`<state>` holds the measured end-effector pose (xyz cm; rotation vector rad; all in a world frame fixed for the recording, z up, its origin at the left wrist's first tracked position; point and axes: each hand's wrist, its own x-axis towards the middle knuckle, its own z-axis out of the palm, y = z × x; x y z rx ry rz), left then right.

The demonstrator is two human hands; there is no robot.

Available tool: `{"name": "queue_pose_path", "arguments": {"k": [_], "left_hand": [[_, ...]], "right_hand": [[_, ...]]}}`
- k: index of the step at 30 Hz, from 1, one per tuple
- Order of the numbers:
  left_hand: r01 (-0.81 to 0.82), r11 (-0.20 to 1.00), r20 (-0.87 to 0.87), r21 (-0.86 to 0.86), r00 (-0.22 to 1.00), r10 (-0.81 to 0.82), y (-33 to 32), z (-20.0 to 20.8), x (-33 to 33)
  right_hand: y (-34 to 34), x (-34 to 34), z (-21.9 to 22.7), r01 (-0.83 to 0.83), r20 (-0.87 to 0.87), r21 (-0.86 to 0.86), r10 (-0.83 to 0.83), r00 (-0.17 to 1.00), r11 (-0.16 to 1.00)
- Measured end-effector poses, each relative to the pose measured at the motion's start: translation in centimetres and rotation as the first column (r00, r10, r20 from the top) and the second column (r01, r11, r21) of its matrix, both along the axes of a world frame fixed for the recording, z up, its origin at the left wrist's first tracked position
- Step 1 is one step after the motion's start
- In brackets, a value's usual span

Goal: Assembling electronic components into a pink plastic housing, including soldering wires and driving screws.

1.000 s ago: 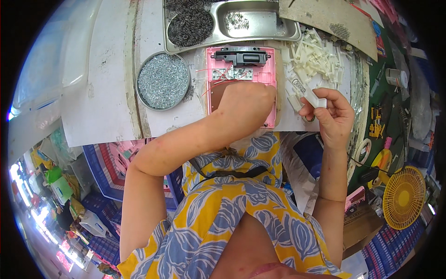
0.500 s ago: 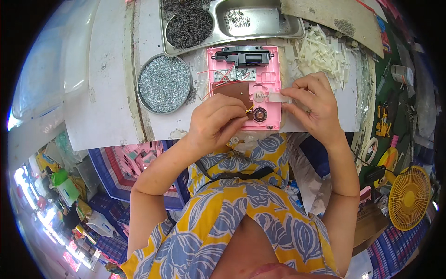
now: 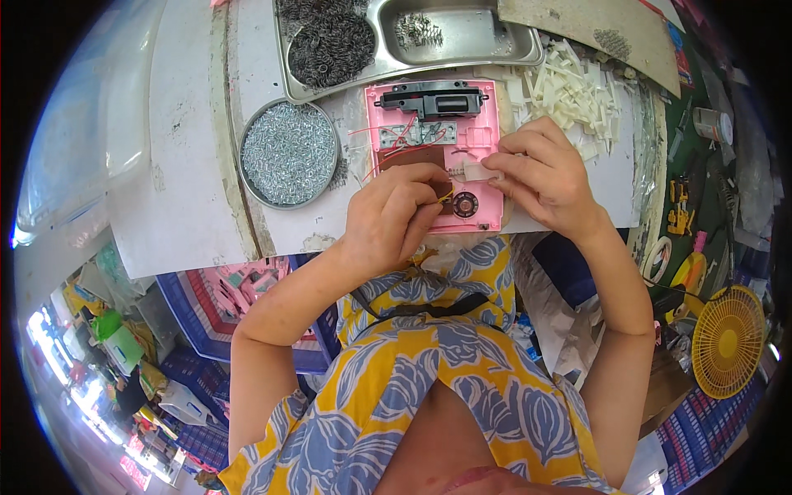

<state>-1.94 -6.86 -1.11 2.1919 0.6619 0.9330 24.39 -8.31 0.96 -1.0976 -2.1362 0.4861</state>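
On the table before me lies a pink plastic housing with a black mechanism at its far end. Inside it are a grey metal plate with red wires, a brown board and a round black part. My right hand pinches a small white plastic piece over the housing's right side. A small coil spring points left from that piece. My left hand bends over the board, fingers closed beside the spring and the yellow wires; its fingertips are partly hidden.
A round dish of silver screws stands left of the housing. Beyond it is a metal tray with dark springs. White plastic pieces are heaped at the far right. A blue crate and a yellow fan flank me.
My right hand has moved slightly left and inward with the white plastic piece. My left fingers have shifted up a little toward the spring. The view has shifted slightly.
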Motion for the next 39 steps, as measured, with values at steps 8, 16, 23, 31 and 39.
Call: {"name": "queue_pose_path", "arguments": {"k": [8, 16, 23, 31, 39], "left_hand": [[0.131, 0.984, -0.211, 0.12, 0.972, -0.104, 0.6, 1.0, 0.1], [0.18, 0.973, -0.332, 0.144, 0.935, -0.123, 0.5, 1.7, 0.2], [0.144, 0.989, -0.248, -0.036, 0.957, -0.149, 0.9, 2.4, 0.6], [0.133, 0.987, -0.172, -0.088, 0.974, -0.147, 0.9, 3.4, 0.8], [0.208, 0.803, 0.112, -0.559, 0.978, -0.175, 4.6, 6.1, 8.2]], "right_hand": [[-1.0, -2.2, 0.1, 0.096, 0.115, -0.076, -0.087, 0.99, 0.993], [-1.1, 4.7, 0.7, 0.464, -0.076, -0.251, -0.495, 0.865, 0.849], [3.8, 15.5, -1.4, 0.836, 0.364, 0.199, -0.831, 0.421, 0.511], [3.5, 14.6, -2.3, 0.803, 0.195, 0.188, -0.823, 0.533, 0.565], [-3.7, 4.3, 3.8, 0.294, -0.302, -0.224, -0.353, 0.885, 0.929]]}}
